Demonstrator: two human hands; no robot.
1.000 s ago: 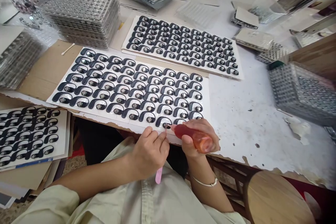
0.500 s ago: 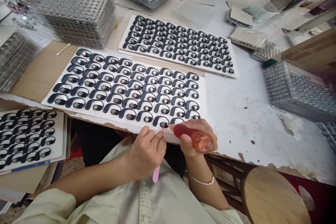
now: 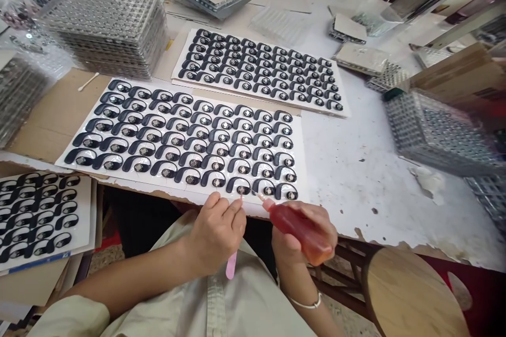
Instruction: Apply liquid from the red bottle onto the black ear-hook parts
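Entry 1: front-row black ear-hook earpiece (image 3: 239, 187), the landmark, lying on a white backing sheet (image 3: 299, 142) close to the sheet's front edge.

Entry 2: left hand (image 3: 217, 237), just in front of the landmark, fingers closed around a pink-handled stick (image 3: 231, 266), its fine tip raised toward the earpiece.

Entry 3: right hand (image 3: 306, 245), front-right of the landmark, wrapped around a red squeeze bottle (image 3: 302, 234), its nozzle (image 3: 263, 199) tilted toward the earpiece, near but apart from it.

Step in hand: both tools are held at this one earpiece.

Edges and room: sheet edge directly before the landmark; open white surface (image 3: 356, 195) to its right, ending in a chipped edge; a second earpiece sheet (image 3: 343, 108) well behind it.
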